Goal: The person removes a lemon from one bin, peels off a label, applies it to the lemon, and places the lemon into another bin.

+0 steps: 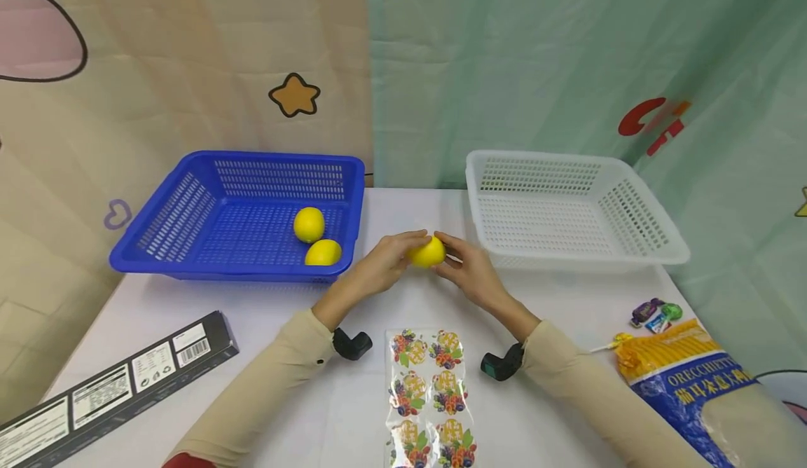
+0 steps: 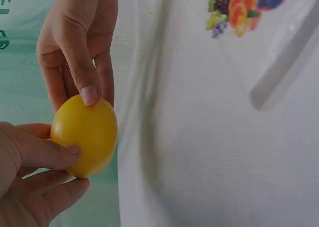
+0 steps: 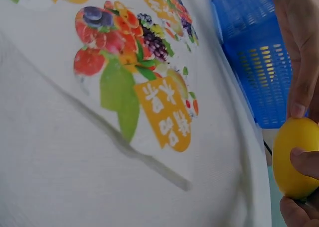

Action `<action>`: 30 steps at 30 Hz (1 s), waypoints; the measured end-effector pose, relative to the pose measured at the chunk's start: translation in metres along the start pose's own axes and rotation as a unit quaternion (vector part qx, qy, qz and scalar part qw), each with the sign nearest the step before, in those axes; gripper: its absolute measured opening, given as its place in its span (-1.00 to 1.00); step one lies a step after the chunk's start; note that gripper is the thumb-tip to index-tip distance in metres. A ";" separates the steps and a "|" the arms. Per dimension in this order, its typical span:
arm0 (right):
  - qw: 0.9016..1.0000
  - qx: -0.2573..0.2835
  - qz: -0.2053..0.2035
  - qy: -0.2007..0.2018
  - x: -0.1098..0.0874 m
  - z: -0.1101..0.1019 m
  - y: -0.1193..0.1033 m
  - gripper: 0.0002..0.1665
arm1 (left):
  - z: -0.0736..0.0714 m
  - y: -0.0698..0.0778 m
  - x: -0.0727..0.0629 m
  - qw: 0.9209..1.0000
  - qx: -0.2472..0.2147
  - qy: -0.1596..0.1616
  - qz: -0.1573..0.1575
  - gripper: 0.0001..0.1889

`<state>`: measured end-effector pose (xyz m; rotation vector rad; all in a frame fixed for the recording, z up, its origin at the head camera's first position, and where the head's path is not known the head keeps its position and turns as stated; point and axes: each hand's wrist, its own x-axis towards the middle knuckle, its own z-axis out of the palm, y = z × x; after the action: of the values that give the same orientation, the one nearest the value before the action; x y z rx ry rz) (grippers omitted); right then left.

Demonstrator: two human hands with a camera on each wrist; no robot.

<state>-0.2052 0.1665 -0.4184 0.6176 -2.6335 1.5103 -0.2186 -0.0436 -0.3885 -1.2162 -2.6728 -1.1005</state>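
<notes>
Both hands pinch the lemon [image 1: 430, 253], probably to steady its smooth, round form: left hand [image 1: 384, 262] at nine o'clock, right [image 1: 473, 272] at three. From it, the blue basket [image 1: 227, 269] lies at ten, the white [image 1: 580, 258] at two. Forearms angle in from eight and four.

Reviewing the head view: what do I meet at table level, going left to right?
Long black box, blue basket, left hand, yellow lemon, right hand, white basket, pasta bag.
</notes>
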 end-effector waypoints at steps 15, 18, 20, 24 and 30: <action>0.993 -0.118 0.003 -0.010 -0.017 0.002 -0.001 -0.13 | 0.008 -0.018 -0.005 1.000 -0.012 -0.023 -0.015 -0.52; 0.989 -0.149 -0.006 -0.012 -0.036 -0.005 -0.010 -0.25 | 0.006 -0.017 -0.006 0.999 -0.016 -0.032 -0.023 -0.51; 0.986 -0.159 -0.002 -0.045 -0.049 -0.008 -0.015 -0.36 | 0.005 -0.017 -0.006 0.999 -0.016 -0.038 -0.030 -0.50; 0.970 -0.203 0.013 -0.136 -0.071 -0.010 -0.019 -0.46 | 0.003 -0.016 -0.007 0.998 -0.010 -0.045 -0.030 -0.47; 0.962 -0.211 0.026 -0.173 -0.087 -0.007 -0.020 -0.56 | 0.001 -0.013 -0.007 0.999 -0.015 -0.044 -0.015 -0.46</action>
<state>-0.1192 0.1910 -0.4186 0.8347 -3.1129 0.8579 -0.2225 -0.0536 -0.3990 -1.2628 -2.7573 -1.1199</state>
